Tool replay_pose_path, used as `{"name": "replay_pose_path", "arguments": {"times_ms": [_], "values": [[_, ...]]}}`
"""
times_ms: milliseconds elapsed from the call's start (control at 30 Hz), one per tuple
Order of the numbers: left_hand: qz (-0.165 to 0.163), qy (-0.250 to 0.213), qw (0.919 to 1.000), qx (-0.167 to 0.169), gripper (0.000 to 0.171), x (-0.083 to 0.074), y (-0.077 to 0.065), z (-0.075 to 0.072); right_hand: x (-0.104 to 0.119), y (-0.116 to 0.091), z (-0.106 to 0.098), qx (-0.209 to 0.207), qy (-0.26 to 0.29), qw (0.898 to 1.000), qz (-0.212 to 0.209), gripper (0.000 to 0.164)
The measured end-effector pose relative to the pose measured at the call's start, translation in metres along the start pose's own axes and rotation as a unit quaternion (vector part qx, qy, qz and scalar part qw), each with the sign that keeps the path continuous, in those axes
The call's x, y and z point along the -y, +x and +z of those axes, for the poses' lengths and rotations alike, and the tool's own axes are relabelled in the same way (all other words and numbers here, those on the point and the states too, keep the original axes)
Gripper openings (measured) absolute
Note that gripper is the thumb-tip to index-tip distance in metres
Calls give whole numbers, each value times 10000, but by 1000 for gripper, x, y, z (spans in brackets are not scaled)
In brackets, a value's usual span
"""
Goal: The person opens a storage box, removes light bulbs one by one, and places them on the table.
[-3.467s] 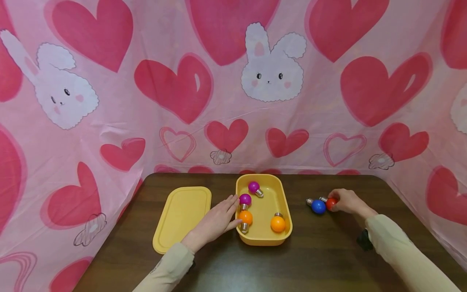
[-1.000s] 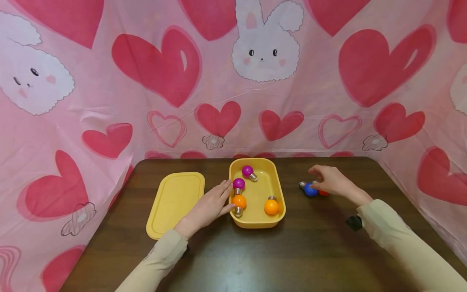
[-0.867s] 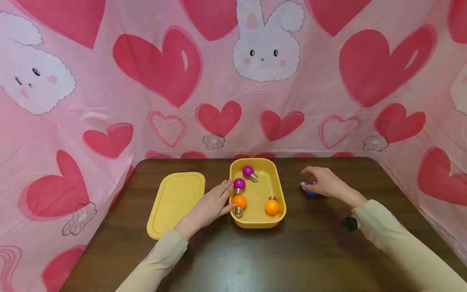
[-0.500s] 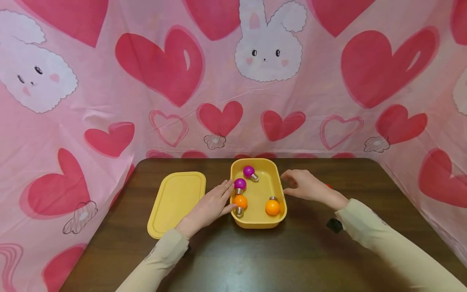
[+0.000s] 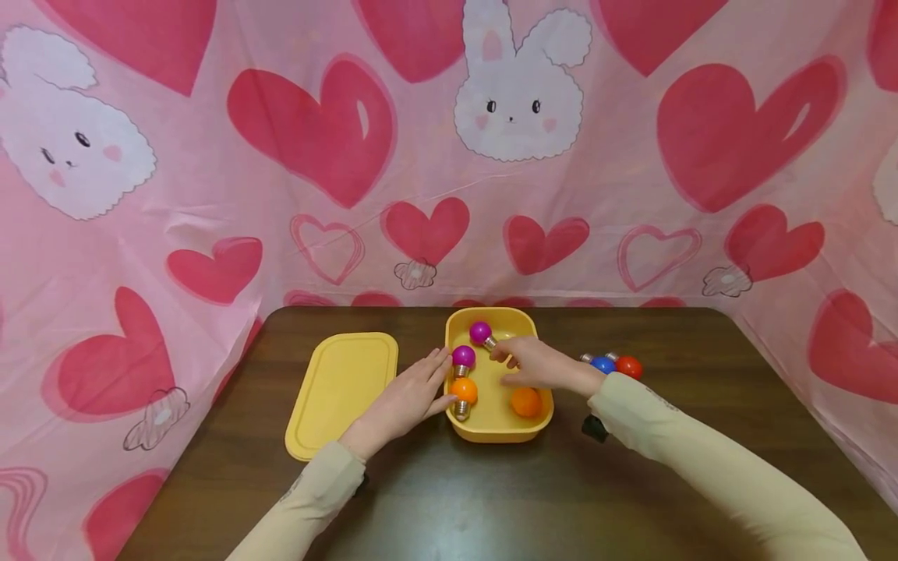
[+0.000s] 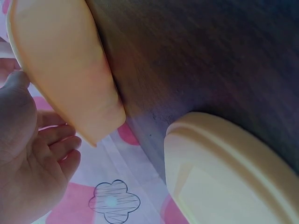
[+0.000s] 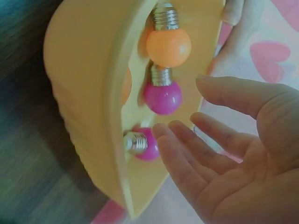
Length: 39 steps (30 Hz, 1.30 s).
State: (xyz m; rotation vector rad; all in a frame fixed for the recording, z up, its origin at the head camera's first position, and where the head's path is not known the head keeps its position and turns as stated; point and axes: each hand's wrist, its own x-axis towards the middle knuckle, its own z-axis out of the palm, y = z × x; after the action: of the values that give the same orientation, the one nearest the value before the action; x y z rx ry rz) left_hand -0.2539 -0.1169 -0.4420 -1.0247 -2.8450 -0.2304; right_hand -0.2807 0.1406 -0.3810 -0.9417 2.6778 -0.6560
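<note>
My left hand (image 5: pixel 403 401) lies with straight fingers along the left rim of a yellow plastic box (image 5: pixel 496 433); in the left wrist view its fingertips touch the rim from outside. Inside the box are two purple light bulbs, the far one (image 5: pixel 480 333) and a nearer one (image 5: pixel 463 357), plus a left orange bulb (image 5: pixel 464 391) and a right orange bulb (image 5: pixel 525 402). Over the box hovers my right hand (image 5: pixel 540 365), fingers spread and nothing between them. The right wrist view shows its fingertips close to the far purple bulb (image 7: pixel 150 144).
A blue bulb (image 5: pixel 603 365) and a red bulb (image 5: pixel 629 367) lie side by side on the dark wooden table (image 5: pixel 491 499), right of the box. The flat yellow lid (image 5: pixel 344 397) lies to the left. A pink heart-print cloth (image 5: pixel 547 179) hangs behind the table.
My right hand has let go of the red bulb and moved left, past the blue bulb, to over the box. My left hand has stayed at the rim.
</note>
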Motion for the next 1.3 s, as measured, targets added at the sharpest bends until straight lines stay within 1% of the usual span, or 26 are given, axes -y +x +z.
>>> {"name": "replay_pose_path", "arguments": {"times_ms": [100,233,333,433,567,700,767,867,1033,1300], "values": [[19,-5,10000,-17,73,-2,-1,0,5,7,4,168,17,9998,80,36],[-22,0,10000,16,73,-3,-1,0,11,15,8,312,-81,9995,8,37],[-47,-43,10000,43,74,-2,-1,0,14,20,12,465,-33,9989,-21,38],[-4,-92,10000,-14,73,-2,-1,0,15,24,17,622,-26,9980,-53,37],[55,-32,9999,-101,73,-2,-1,2,14,28,22,725,-107,9972,-112,37],[91,31,9998,-147,73,-1,0,3,15,30,25,835,4,9964,-129,40],[86,33,9999,-135,73,-1,0,2,16,31,25,902,23,9958,-185,41],[42,25,10000,-73,73,-2,-1,0,17,31,24,971,17,9952,-128,42],[6,21,10000,-41,73,-1,-1,-1,18,30,23,1099,-26,9939,-31,39],[-4,34,10000,-94,72,0,-1,1,19,29,23,1211,-75,9926,48,26]]}}
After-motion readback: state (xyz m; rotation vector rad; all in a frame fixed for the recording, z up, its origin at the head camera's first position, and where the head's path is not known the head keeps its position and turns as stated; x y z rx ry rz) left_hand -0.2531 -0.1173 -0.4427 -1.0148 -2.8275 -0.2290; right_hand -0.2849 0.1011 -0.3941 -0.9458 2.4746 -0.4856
